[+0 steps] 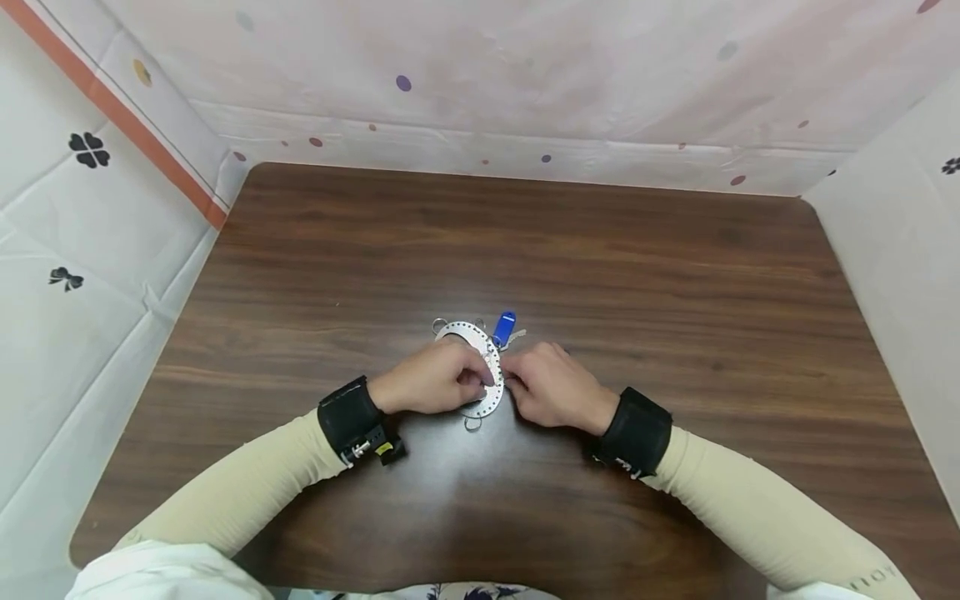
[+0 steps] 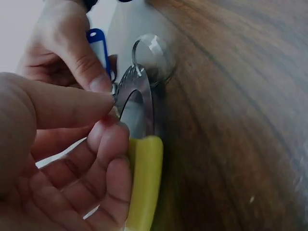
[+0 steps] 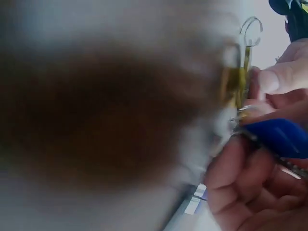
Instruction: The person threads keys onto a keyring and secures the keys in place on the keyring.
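Note:
A silver ring plate [image 1: 491, 407] with small holes round its rim lies between both hands in the head view. In the left wrist view it carries a yellow grip [image 2: 147, 180]. My left hand [image 1: 441, 379] pinches the plate's holed edge between thumb and index finger; the exact contact is partly hidden. From the other side, my right hand [image 1: 557, 390] pinches a small split ring at that edge, mostly covered by fingers. A blue key tag [image 1: 504, 328] and a key [image 1: 516, 336] hang there. Loose split rings [image 1: 472, 424] hang elsewhere on the plate.
The brown wooden table [image 1: 637, 275] spreads round the hands. White patterned sheeting [image 1: 480, 83] rises behind it and at both sides. Black bands [image 1: 637, 432] with cameras wrap both wrists. Much of the right wrist view is blurred.

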Tool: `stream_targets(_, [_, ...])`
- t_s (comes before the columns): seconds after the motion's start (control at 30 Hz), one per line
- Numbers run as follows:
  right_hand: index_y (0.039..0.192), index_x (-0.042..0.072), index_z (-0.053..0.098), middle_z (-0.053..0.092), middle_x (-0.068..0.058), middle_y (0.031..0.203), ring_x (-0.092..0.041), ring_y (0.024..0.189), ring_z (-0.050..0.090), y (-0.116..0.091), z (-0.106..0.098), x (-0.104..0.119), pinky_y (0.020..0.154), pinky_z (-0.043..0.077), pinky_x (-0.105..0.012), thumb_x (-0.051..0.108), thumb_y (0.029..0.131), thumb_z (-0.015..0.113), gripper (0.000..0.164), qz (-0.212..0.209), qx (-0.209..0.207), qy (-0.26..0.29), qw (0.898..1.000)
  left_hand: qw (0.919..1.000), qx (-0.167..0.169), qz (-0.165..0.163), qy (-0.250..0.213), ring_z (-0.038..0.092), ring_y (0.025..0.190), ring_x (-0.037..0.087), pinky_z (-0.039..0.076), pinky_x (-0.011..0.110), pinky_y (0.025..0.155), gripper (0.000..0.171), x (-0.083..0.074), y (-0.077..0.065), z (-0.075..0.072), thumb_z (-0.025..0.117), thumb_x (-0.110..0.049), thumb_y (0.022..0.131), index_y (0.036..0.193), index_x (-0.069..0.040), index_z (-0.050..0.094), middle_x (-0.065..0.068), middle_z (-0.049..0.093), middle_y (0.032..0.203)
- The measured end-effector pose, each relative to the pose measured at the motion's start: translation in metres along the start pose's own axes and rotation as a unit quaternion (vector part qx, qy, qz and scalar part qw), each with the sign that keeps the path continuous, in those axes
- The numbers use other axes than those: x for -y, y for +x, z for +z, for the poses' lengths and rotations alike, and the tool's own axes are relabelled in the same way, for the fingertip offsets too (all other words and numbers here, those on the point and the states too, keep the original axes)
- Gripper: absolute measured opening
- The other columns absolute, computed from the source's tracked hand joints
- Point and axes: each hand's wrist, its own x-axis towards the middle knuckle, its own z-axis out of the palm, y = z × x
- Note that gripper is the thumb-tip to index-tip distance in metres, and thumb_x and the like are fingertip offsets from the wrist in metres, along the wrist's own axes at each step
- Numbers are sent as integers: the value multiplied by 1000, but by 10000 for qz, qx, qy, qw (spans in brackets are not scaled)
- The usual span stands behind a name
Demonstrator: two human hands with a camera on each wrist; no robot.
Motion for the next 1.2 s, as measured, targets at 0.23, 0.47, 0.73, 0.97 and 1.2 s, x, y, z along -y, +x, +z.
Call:
stream_targets(0.23, [69, 18, 56, 52, 7, 61, -8, 53, 50, 3, -7, 11, 46, 43, -30, 0, 80, 64, 22, -235, 245, -933, 9951, 9994, -334, 59, 69, 58, 73, 4, 49, 21, 69, 7, 0, 5, 8, 75, -13, 90, 93, -13, 81, -5, 72, 78])
stream_targets(0.47, [82, 16, 74, 67, 10, 73, -2, 68, 57, 3, -3, -6, 64, 49, -25, 8, 91, 72, 12, 172, -35, 644, 9978, 9931, -723, -156, -906, 63, 61, 1, 55, 21, 62, 5, 7, 5, 14, 77, -11, 90, 89, -10, 82, -1, 77, 76])
stream_targets(0.73, [69, 15, 59, 54, 5, 65, -12, 54, 53, -2, -5, 6, 47, 47, -33, -2, 74, 69, 21, -510, 118, -1420, 9885, 9963, -491, -371, -604, 55, 53, -4, 48, 18, 59, 6, 4, 10, 16, 76, -16, 90, 89, -15, 82, -10, 68, 65])
stream_targets(0.97, [69, 13, 62, 58, 1, 65, -17, 53, 55, -7, -4, 12, 45, 47, -35, -1, 73, 75, 19, -334, 233, -1988, 9792, 9956, -552, -446, -604, 59, 57, -5, 49, 18, 60, 10, 1, 12, 23, 73, -11, 89, 92, -15, 81, -10, 68, 68])
stream_targets(1.2, [71, 12, 66, 61, 1, 66, -15, 58, 58, -6, -5, 10, 49, 50, -34, 1, 79, 73, 15, -92, 355, -1686, 9850, 9954, -892, -292, -211, 53, 68, -1, 43, 19, 65, 9, -1, 14, 27, 75, -12, 84, 86, -17, 82, -10, 66, 68])
